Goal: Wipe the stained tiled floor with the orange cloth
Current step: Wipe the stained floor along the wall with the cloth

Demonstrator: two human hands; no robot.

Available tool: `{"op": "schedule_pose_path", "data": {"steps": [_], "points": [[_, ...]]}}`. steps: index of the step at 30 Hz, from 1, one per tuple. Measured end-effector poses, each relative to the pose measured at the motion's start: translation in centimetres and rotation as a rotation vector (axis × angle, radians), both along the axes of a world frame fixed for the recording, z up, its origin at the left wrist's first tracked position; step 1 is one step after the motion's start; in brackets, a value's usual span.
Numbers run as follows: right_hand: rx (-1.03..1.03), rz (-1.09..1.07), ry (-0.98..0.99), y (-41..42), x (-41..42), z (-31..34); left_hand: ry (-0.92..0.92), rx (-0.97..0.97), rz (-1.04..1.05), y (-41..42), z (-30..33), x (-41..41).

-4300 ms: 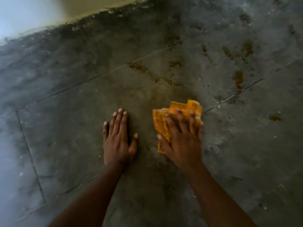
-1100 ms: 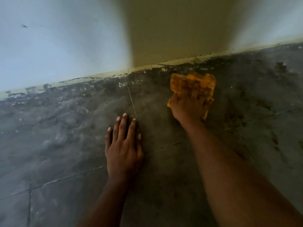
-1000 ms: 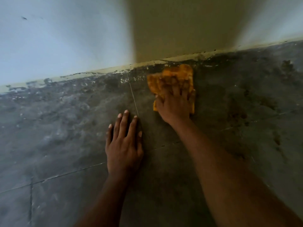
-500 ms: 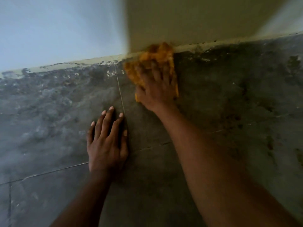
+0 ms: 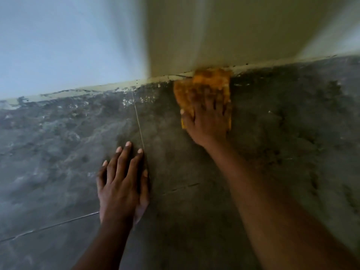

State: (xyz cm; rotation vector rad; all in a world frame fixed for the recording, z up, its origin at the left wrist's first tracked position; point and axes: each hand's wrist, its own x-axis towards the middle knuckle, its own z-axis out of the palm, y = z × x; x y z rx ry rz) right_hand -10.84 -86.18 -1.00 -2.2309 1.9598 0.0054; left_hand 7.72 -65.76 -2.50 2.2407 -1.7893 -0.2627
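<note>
Palm and straight fingers of the left hand (image 5: 122,184) rest flat on the tiled floor (image 5: 58,152), near a grout line, bracing. Farther out, the right hand (image 5: 207,123) presses the orange cloth (image 5: 202,88) down with spread fingers; motion blur makes the fingertips hard to read, so pressing rather than gripping seems likeliest. Over the last seconds the cloth has travelled from the open tiles to the floor's far edge, where it now touches the foot of the wall (image 5: 194,36), so the edge strip is being wiped.
</note>
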Motion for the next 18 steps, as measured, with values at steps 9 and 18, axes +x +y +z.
{"op": "schedule_pose_path", "data": {"steps": [9, 18], "points": [[0.082, -0.298, -0.092, 1.8, -6.4, 0.1, -0.048, -0.038, -0.046, 0.3, -0.5, 0.2], [0.115, -0.294, -0.054, 11.0, -13.2, -0.7, -0.034, 0.146, -0.228, 4.0, 0.4, -11.4]]}}
